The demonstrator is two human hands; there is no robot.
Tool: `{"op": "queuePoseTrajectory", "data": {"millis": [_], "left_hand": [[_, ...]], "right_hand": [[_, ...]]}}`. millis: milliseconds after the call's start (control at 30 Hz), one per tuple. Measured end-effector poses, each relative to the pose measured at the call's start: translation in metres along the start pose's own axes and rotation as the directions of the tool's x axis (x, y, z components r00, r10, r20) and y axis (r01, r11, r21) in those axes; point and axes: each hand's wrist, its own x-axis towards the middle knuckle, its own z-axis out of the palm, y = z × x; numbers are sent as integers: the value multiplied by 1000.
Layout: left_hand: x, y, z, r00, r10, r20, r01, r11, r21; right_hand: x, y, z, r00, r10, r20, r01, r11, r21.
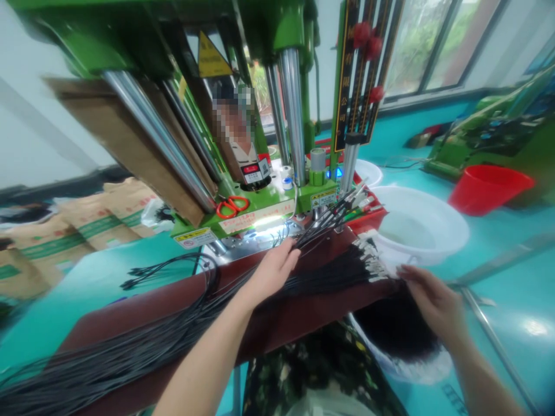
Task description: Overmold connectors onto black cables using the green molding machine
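My left hand point(275, 268) is over the brown bench board, its fingers closed around a few black cables point(323, 225) that slant up to the right. Beneath it, a long bundle of black cables point(160, 326) runs across the board, and its white ends point(375, 263) fan out at the right edge. Beside those ends is my right hand point(433, 300), thumb and fingers drawn together; whether something small is between them is hard to make out. A looped black cable point(167, 268) lies at the left, by the press's metal plate.
A green press point(260, 205) with steel columns stands directly ahead, orange-handled scissors point(233, 206) on its ledge. White tubs point(422, 225) and a red bucket point(489, 188) are at the right. A lined basket point(403, 370) of dark material sits below my right hand. Paper sacks point(104, 219) line the left.
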Motion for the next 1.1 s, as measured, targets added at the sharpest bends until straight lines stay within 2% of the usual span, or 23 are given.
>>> {"op": "queuePoseTrajectory", "data": {"millis": [67, 133, 200, 233, 333, 367, 400, 433, 500, 533, 567, 633, 700, 733, 767, 800, 833, 900, 933, 967, 1000, 1067, 1100], "left_hand": [[-3, 2, -4, 1000, -25, -9, 24, 994, -109], [-3, 2, -1, 998, -40, -53, 34, 993, -110], [-2, 1, 4, 994, -24, -103, 20, 999, -42], [-1, 1, 6, 994, -8, -111, 7, 1000, -8], [-2, 3, 6, 996, 29, -80, -28, 999, 19], [-4, 4, 4, 996, 35, -80, -35, 999, 14], [-6, 5, 1, 995, 38, -97, -37, 999, 7], [-9, 6, -2, 992, 35, -124, -36, 999, -2], [-16, 7, -9, 983, 9, -183, -16, 999, -38], [-19, 7, -12, 979, -11, -205, -2, 998, -61], [-22, 7, -14, 976, -28, -217, 10, 996, -84], [-27, 9, -18, 976, -43, -215, 19, 994, -109], [-31, 11, -17, 979, -18, -203, 2, 997, -76], [-32, 13, -14, 982, 3, -190, -10, 999, -37], [-34, 15, -10, 985, 20, -172, -18, 1000, 15], [-37, 17, -5, 988, 29, -151, -17, 997, 80], [-41, 18, 3, 991, 28, -130, -8, 988, 155], [-54, 18, 24, 996, 15, -91, 14, 950, 312], [-62, 17, 36, 997, 10, -78, 21, 925, 379], [-72, 15, 49, 998, 11, -65, 18, 903, 429], [-83, 13, 61, 999, 10, -49, 13, 891, 453], [-106, 9, 80, 1000, -17, -4, 17, 907, 421], [-116, 8, 85, 999, -41, 25, 29, 928, 371]], "right_hand": [[1, -37, 8, 993, -104, 61, 97, 989, 113], [1, -72, 20, 951, -238, 199, 186, 950, 251], [3, -99, 34, 865, -414, 284, 306, 883, 356], [4, -110, 42, 807, -515, 287, 397, 835, 382], [12, -122, 67, 602, -762, 238, 687, 647, 331], [15, -120, 77, 559, -796, 234, 746, 605, 277], [18, -115, 87, 554, -794, 251, 772, 602, 203], [20, -107, 97, 587, -759, 282, 765, 634, 113], [22, -90, 115, 709, -596, 375, 667, 741, -83], [22, -82, 122, 756, -503, 419, 607, 779, -159], [22, -75, 126, 778, -425, 463, 557, 807, -197], [21, -72, 127, 776, -352, 523, 485, 863, -139], [21, -80, 120, 766, -345, 543, 356, 930, 90], [22, -87, 114, 764, -351, 541, 246, 934, 259], [25, -96, 107, 769, -356, 531, 108, 891, 441], [27, -105, 99, 783, -353, 512, -41, 792, 609], [31, -114, 92, 807, -335, 486, -176, 649, 740], [36, -128, 76, 868, -238, 437, -341, 354, 871], [37, -133, 69, 889, -170, 425, -377, 254, 891], [36, -136, 62, 897, -114, 428, -402, 195, 895], [34, -138, 55, 887, -89, 452, -434, 172, 885], [27, -137, 47, 832, -130, 539, -509, 208, 835], [22, -135, 44, 782, -189, 594, -542, 264, 798]]}}
